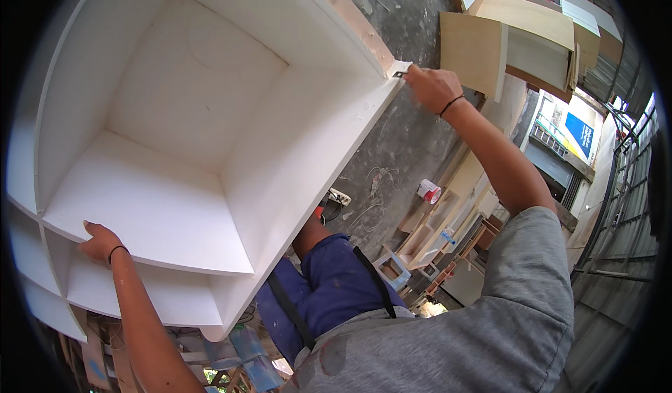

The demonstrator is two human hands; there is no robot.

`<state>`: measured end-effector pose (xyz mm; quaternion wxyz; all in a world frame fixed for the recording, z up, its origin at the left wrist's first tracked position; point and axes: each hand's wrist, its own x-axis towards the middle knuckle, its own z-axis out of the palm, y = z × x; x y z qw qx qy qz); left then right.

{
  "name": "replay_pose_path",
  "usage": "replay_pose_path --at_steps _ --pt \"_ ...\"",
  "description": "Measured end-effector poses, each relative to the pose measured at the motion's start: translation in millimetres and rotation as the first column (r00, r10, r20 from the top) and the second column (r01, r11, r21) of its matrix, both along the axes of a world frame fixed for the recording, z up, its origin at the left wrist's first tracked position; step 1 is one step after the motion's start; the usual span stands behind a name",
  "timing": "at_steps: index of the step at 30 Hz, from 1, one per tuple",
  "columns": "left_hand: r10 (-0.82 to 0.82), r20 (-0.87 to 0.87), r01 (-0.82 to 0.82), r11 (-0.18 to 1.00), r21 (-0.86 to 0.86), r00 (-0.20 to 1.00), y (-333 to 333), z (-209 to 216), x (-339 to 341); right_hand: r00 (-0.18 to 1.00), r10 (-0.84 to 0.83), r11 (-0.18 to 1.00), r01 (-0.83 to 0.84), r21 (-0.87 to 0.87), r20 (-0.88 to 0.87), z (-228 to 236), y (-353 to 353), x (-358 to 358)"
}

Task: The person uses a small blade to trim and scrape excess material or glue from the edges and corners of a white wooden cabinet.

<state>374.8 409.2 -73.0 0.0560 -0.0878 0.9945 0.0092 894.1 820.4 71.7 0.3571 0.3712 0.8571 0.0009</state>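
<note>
A large white cabinet [259, 123] with open compartments fills the left side, tilted in view. My left hand [102, 244] grips the front edge of its white shelf [150, 200], thumb on top and the fingers mostly hidden. At the cabinet's upper right corner, my right hand [432, 87] is closed on a small flat tool [400, 74] with a dark end, perhaps a putty knife. That tool touches or nearly touches the corner where a bare, brownish strip [353, 18] meets the white side panel. Most of the tool lies hidden in my fist.
On the grey concrete floor [413, 137] are a red and white tub [429, 191], a power strip [339, 197] and loose cables. Unfinished wooden cabinets [472, 53] stand at the upper right. Wooden frames [437, 228] lie beyond my right side, near a corrugated metal wall [616, 232].
</note>
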Motion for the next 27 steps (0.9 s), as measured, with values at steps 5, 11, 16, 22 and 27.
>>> replay_pose_path --at_steps 5,11,16,22,27 --pt "0.023 0.026 -0.023 1.000 -0.021 0.999 8.5 5.4 7.2 0.991 -0.073 0.993 0.062 0.096 0.116 3.3 26.9 9.0" --pt "-0.014 -0.018 0.013 1.000 -0.025 1.000 -2.6 -0.1 0.2 0.992 0.001 1.000 -0.003 0.018 0.127 -3.3 3.0 -2.3" --pt "0.020 0.036 -0.019 1.000 -0.023 0.999 10.0 0.6 2.6 0.979 -0.071 0.992 0.049 0.115 0.189 5.4 37.3 15.1" --pt "0.046 0.048 -0.045 0.999 -0.014 0.998 4.9 2.9 1.8 0.987 -0.097 0.990 0.083 0.117 0.125 20.6 31.4 1.1" --pt "0.038 0.046 -0.033 0.995 -0.095 0.998 6.3 5.6 3.0 0.997 -0.005 0.994 0.013 -0.105 0.076 12.1 -3.9 -8.5"
